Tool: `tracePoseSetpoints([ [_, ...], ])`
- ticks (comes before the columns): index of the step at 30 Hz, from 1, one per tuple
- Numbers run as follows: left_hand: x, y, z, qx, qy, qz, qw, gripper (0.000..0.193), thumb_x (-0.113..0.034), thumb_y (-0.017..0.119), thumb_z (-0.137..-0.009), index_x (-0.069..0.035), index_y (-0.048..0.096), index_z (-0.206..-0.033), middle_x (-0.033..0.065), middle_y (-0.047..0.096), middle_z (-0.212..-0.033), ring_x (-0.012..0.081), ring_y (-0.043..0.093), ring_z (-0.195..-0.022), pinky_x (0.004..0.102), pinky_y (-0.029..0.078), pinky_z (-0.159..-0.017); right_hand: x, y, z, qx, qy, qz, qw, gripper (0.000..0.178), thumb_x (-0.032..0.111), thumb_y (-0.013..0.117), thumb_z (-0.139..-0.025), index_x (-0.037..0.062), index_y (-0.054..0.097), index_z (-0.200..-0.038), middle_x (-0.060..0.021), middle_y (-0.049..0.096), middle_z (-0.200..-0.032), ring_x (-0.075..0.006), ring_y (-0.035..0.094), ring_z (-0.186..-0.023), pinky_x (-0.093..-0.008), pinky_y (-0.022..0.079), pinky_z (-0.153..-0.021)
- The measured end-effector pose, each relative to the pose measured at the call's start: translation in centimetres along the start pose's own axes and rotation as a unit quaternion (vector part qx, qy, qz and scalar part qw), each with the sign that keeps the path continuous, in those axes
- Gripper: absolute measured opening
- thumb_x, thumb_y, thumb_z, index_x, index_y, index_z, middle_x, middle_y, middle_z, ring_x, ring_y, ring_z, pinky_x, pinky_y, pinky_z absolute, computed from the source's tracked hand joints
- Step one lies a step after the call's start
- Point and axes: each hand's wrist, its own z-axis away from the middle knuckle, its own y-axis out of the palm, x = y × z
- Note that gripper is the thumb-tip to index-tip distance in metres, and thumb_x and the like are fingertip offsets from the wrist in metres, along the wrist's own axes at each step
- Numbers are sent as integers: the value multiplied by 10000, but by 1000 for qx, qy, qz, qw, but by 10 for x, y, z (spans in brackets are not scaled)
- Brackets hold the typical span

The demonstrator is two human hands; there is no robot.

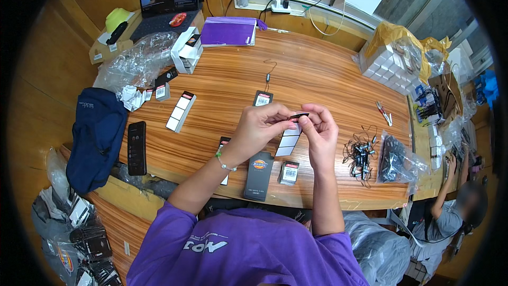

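Above the table's front half, my left hand and my right hand meet, both closed in a pinch on the upper end of a tag card with a dark, red-marked top and white panels below. My fingertips partly cover that end. Under my hands lie a dark grey hang tag and a small stack of tags with white labels. Another striped-label card is partly hidden by my left wrist. Just beyond my hands sits a dark tag with a black string trailing from it.
White-panelled cards are stacked at left, near a phone and navy bag. Rightward lie tangled black strings, a plastic bag and small snips. Boxes stand back right; another person sits beyond.
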Motion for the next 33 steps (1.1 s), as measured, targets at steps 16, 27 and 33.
tracePoseSetpoints([
  [16, -6, -1, -4, 0, 121, -212, 970, 157, -51, 650, -774, 10, 636, -918, 100, 659, -831, 163, 641, -755, 247, 494, -662, -10, -1, 0, -9, 22, 14, 1000, 141, 52, 583, -851, -9, 576, -978, -58, 637, -879, -72, 575, -774, -186, 450, -696],
  [27, -6, -4, -6, -26, 148, -245, 958, 110, -24, 679, -727, -12, 650, -832, 97, 656, -816, 183, 636, -738, 269, 497, -646, -2, -6, -6, -6, 53, -127, 990, 65, 88, 564, -859, 25, 580, -865, -61, 587, -894, -105, 543, -804, -227, 431, -734],
  [33, -4, -8, -9, -42, 196, -341, 918, 86, -21, 661, -734, -23, 629, -814, 100, 644, -825, 216, 635, -771, 293, 502, -652, 6, -16, -21, -98, -53, -191, 975, 97, 166, 486, -923, 71, 494, -905, -75, 570, -836, -123, 522, -706, -237, 457, -653],
])
